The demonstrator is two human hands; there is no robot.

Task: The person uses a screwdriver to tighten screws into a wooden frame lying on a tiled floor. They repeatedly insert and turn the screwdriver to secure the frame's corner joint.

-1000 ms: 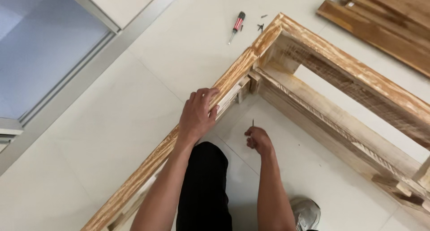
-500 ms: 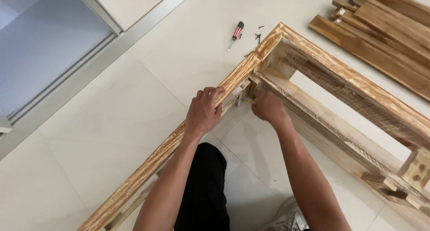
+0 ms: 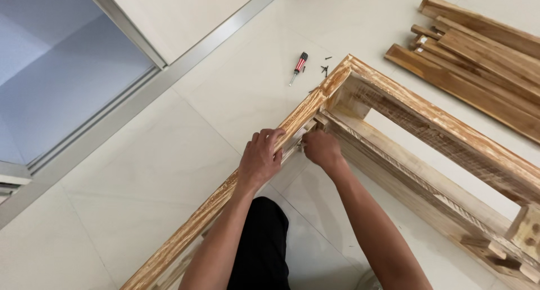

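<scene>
A rough, scorched wooden frame (image 3: 433, 127) lies on the pale tiled floor. My left hand (image 3: 261, 158) wraps over its long left rail, a little below the far corner. My right hand (image 3: 319, 148) is pressed against the inner side of that rail, where a cross slat meets it. Its fingertips are pinched together on a small screw that they now hide. The two hands are almost touching.
A red-and-black screwdriver (image 3: 298, 65) and a few loose dark screws (image 3: 325, 69) lie on the floor just beyond the frame's corner. Several wooden planks (image 3: 478, 54) are stacked at the top right. A metal door track (image 3: 185, 65) runs diagonally at left. My black-trousered leg (image 3: 261, 245) is below.
My right hand, which held a thin screw above the floor inside the frame, has moved up to the rail's inner side beside my left hand. The left hand keeps its grip.
</scene>
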